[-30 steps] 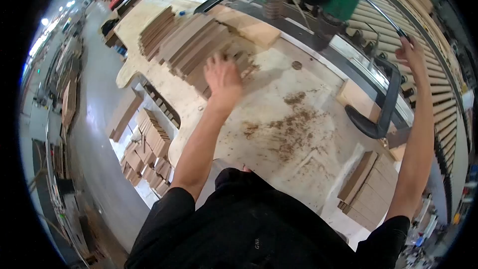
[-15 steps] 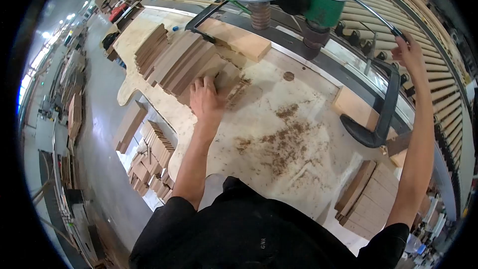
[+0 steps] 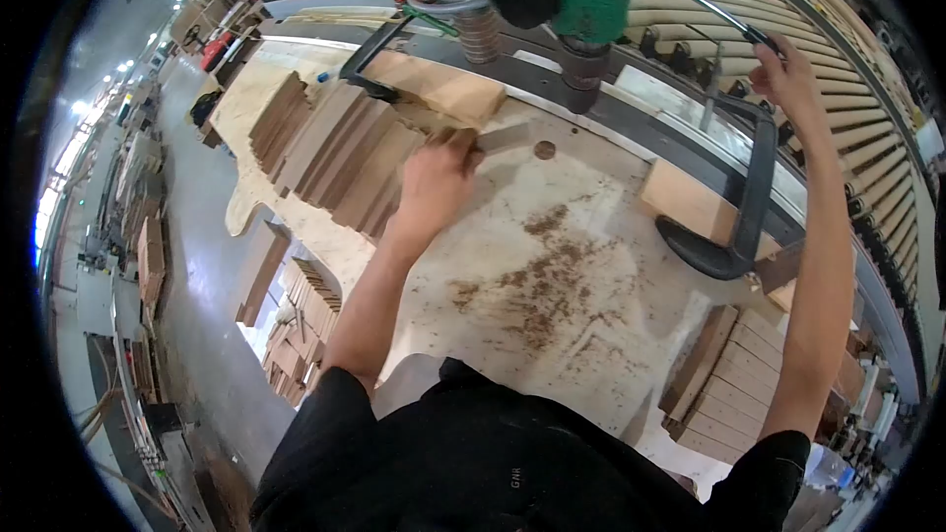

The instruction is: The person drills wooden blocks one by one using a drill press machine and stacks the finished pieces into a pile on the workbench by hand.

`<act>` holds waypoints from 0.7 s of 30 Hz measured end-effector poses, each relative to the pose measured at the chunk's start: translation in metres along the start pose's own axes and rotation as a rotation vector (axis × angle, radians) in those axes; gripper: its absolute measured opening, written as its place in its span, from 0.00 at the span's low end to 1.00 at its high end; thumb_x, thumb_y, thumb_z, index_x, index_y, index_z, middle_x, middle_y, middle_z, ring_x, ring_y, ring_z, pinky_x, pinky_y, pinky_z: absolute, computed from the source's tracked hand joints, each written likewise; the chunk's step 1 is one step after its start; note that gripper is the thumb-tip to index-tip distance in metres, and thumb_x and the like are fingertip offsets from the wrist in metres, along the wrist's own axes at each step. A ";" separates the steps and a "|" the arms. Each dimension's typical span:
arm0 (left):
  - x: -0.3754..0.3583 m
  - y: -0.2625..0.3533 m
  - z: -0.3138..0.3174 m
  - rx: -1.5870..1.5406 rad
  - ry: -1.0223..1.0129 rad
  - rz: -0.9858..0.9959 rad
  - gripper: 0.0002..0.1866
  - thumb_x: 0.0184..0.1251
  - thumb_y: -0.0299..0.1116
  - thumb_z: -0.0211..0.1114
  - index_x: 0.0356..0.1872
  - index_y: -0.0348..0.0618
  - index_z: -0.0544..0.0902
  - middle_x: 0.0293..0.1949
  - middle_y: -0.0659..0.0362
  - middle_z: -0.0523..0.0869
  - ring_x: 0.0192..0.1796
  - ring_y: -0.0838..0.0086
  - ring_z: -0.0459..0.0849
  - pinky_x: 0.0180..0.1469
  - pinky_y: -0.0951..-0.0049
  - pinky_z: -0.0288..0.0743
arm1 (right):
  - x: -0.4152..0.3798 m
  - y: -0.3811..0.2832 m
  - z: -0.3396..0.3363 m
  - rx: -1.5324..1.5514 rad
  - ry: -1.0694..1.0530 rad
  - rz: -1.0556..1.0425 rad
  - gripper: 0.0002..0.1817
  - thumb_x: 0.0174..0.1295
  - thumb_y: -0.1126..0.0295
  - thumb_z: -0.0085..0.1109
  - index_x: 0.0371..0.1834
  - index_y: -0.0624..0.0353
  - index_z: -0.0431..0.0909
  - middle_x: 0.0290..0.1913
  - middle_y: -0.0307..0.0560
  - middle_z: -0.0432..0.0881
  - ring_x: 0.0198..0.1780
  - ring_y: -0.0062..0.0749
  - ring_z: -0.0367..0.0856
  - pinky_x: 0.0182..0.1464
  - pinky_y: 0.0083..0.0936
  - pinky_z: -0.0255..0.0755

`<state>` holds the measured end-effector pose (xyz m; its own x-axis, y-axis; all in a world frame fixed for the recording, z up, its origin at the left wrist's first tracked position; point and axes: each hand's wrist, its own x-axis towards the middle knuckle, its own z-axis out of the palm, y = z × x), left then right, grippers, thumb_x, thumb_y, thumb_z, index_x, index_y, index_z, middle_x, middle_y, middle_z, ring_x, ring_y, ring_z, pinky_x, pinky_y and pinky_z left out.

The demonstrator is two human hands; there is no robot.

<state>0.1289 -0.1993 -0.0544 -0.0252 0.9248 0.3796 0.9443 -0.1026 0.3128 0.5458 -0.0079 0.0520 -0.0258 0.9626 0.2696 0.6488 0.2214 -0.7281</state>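
Observation:
My left hand (image 3: 440, 174) has its fingers curled at the right end of the row of wooden pieces (image 3: 335, 153), close to the light wood block (image 3: 434, 86). A thin wooden piece (image 3: 505, 138) sticks out to the right from under its fingers. My right hand (image 3: 785, 76) is wrapped round the dark grip of a metal lever (image 3: 705, 8) on the green machine (image 3: 594, 12). The machine's lower end (image 3: 583, 74) stands over the back edge of the pale worktable (image 3: 443, 320).
Black clamps (image 3: 734, 261) hold wood blocks along the back edge. Sawdust (image 3: 552, 286) lies mid-table. Stacked wooden pieces (image 3: 729, 384) stand at the lower right, more (image 3: 296, 335) at the lower left. A roller conveyor (image 3: 867, 153) runs behind.
My left hand has moved right and up from the stacked pieces, with a wooden piece. My right hand stays on the lever. The whole view has shifted slightly.

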 end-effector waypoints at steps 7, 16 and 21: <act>0.042 0.019 0.104 -0.035 -0.141 0.427 0.16 0.68 0.33 0.62 0.56 0.51 0.83 0.54 0.53 0.81 0.60 0.55 0.77 0.63 0.53 0.71 | 0.000 -0.005 -0.002 -0.014 -0.019 0.002 0.30 0.71 0.52 0.57 0.68 0.62 0.71 0.31 0.47 0.86 0.32 0.28 0.87 0.32 0.21 0.76; 0.093 -0.026 0.135 -0.073 0.045 0.347 0.12 0.56 0.34 0.71 0.42 0.49 0.87 0.49 0.57 0.79 0.56 0.59 0.77 0.57 0.60 0.71 | -0.005 -0.017 -0.001 -0.087 0.009 0.038 0.28 0.72 0.56 0.56 0.68 0.64 0.71 0.32 0.47 0.86 0.32 0.28 0.87 0.32 0.23 0.75; 0.102 -0.024 0.120 -0.039 0.185 0.411 0.23 0.52 0.32 0.75 0.52 0.44 0.82 0.50 0.53 0.79 0.57 0.55 0.77 0.61 0.56 0.72 | 0.000 -0.016 0.003 -0.198 -0.075 -0.009 0.21 0.72 0.60 0.56 0.58 0.66 0.77 0.31 0.47 0.84 0.32 0.27 0.85 0.35 0.25 0.76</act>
<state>0.1435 -0.0587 -0.1282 0.2875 0.7240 0.6270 0.8754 -0.4643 0.1347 0.5335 -0.0109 0.0616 -0.0842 0.9712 0.2229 0.7845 0.2025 -0.5861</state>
